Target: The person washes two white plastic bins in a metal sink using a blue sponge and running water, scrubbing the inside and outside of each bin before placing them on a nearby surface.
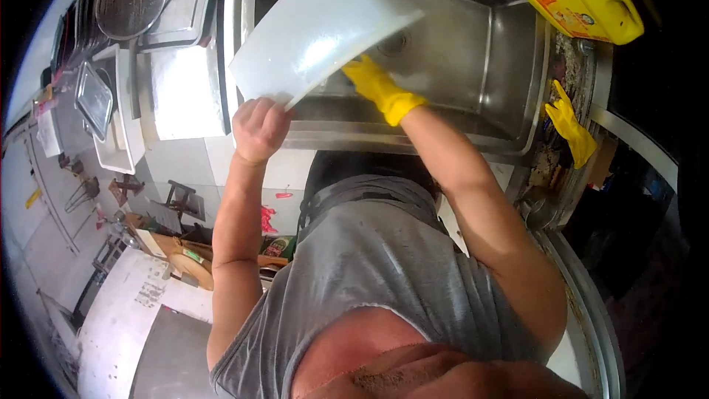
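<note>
A translucent white plastic sheet or panel (327,22) is tilted over a stainless steel sink (454,55). My left hand (261,124), bare, grips its near lower corner with curled fingers. My right hand (382,88) wears a yellow rubber glove and is at the panel's lower edge, its fingertips partly hidden there; whether it grips the panel or anything beneath cannot be told. The sink's drain (394,43) shows just beyond the panel's edge.
On the sink's right ledge lies another yellow rubber glove (570,124), with a yellow detergent jug (584,0) farther back. At the left are a round mesh strainer (130,0), a metal tray (180,8), a white plastic bin (133,144) and a smaller metal tray (94,101).
</note>
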A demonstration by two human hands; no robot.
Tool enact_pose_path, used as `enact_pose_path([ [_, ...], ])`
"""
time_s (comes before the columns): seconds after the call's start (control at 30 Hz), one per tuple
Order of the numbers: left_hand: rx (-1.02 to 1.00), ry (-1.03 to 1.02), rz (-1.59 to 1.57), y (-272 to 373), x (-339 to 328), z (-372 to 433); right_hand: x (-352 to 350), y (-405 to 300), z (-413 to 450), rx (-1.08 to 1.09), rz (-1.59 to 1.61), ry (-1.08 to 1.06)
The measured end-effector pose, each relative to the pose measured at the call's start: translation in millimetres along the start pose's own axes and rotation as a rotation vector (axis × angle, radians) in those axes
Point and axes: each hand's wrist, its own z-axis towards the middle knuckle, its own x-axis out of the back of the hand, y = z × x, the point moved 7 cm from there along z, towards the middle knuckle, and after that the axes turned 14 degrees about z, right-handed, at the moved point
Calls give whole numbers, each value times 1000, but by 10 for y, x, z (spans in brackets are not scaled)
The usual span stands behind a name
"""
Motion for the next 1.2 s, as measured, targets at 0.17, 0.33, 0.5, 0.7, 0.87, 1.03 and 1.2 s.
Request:
enact_pose_path([
  [0.17,-107,-43,-12,-14,141,-1,471,1008,-734,-297,6,104],
  [0.33,-55,-26,2,-198,377,-117,1077,947,-1144,-823,876,565],
  [0.5,-60,1,-30,-186,351,-26,1416,1508,-1836,-791,708,665],
  [0.7,-4,60,23,-275,572,-26,1397,1383,-1897,-819,761,656],
  [0.87,41,39,28,-228,690,13,1314,1447,-1814,-735,359,501],
  [1.03,117,74,70,-186,675,14,1207,1166,-1530,-794,911,543],
  [1.2,158,91,100,-148,691,144,993,1196,-1325,-886,1098,316],
])
